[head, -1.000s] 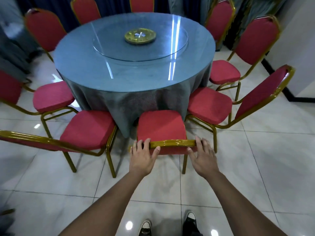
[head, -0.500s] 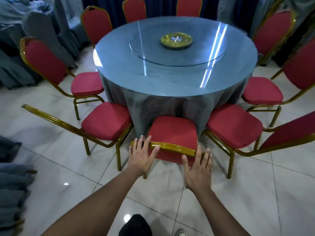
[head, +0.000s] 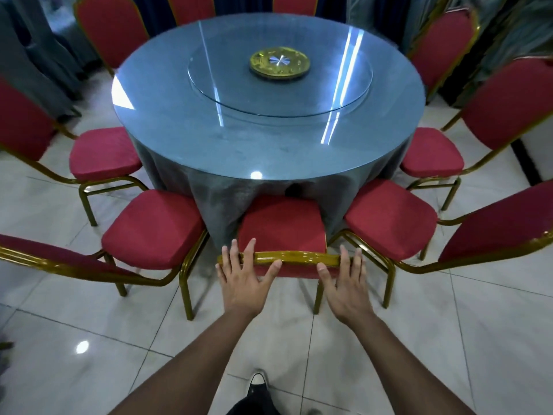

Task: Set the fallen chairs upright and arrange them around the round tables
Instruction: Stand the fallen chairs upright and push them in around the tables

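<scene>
I see the nearest chair has a glossy gold-painted metal frame, its top rail shining wetly, and a red seat in matt, slightly napped cloth. The chairs on either side, left and right, look the same: lacquered gold tubing, dull red upholstery. The round counter has a smooth, reflective blue-grey top, streaked with light, over a grey skirt of soft, faintly sheened fabric. On it sits a clear glass turntable with a shiny brass-coloured hub. The floor is polished pale tile, mirror-glossy.
</scene>
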A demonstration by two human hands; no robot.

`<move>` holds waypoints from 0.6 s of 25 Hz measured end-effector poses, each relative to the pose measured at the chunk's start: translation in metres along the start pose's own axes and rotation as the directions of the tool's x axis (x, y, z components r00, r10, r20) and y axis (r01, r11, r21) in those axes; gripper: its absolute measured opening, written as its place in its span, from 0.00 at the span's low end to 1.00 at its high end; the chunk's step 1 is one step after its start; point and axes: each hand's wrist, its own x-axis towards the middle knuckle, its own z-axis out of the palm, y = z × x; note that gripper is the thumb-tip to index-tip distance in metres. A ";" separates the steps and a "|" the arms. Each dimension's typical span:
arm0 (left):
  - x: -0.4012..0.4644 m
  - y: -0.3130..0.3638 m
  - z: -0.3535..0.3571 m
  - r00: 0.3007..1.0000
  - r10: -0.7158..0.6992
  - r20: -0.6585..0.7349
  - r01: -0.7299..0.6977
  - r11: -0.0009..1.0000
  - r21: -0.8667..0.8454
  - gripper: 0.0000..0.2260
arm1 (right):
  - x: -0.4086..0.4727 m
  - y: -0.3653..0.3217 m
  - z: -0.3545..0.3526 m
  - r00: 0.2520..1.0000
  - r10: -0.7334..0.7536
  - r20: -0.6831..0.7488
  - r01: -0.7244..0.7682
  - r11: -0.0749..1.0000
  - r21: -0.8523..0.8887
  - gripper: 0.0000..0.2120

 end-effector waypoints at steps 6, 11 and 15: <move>0.056 -0.018 -0.013 0.999 0.037 0.019 -0.036 0.999 -0.012 0.43 | 0.038 -0.019 0.012 0.998 -0.004 -0.060 0.003 1.000 -0.010 0.44; 0.057 -0.018 -0.009 0.999 0.039 -0.004 -0.039 0.999 -0.020 0.44 | 0.039 -0.016 0.010 0.999 -0.001 -0.035 -0.001 0.998 -0.063 0.41; 0.057 -0.018 -0.026 0.985 0.049 0.163 -0.054 0.998 0.029 0.42 | 0.029 -0.032 0.003 0.987 -0.018 -0.160 -0.008 0.987 -0.159 0.39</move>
